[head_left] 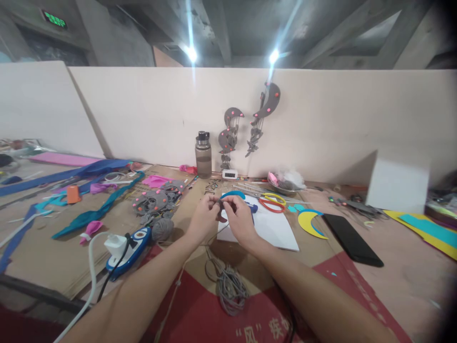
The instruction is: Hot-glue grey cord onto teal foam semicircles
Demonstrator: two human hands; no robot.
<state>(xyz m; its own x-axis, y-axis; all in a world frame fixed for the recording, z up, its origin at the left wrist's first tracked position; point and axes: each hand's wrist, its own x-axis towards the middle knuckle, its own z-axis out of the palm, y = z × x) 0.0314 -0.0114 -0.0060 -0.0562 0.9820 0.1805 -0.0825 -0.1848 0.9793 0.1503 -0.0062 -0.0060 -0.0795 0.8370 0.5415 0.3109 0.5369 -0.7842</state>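
Observation:
My left hand [207, 214] and my right hand [238, 216] meet over the left edge of a white paper sheet [276, 228]. The fingertips of both are pinched together on a small dark grey piece [220, 203], too small to make out well. A thin grey cord runs down from the hands towards a loose bundle of grey cord [232, 290] on the cardboard. Just beyond the fingers lies a blue crescent [233, 195]. Right of the hands are red-handled scissors [272, 206] and yellow-handled scissors [274, 196].
A grey yarn ball [163, 229] and a blue-and-white power strip [130, 252] lie left. A bottle [203, 157] and small clock [230, 174] stand behind. A yellow crescent [310, 224] and black phone [352, 238] are right. Grey crescent hangings [269, 101] are on the white panel.

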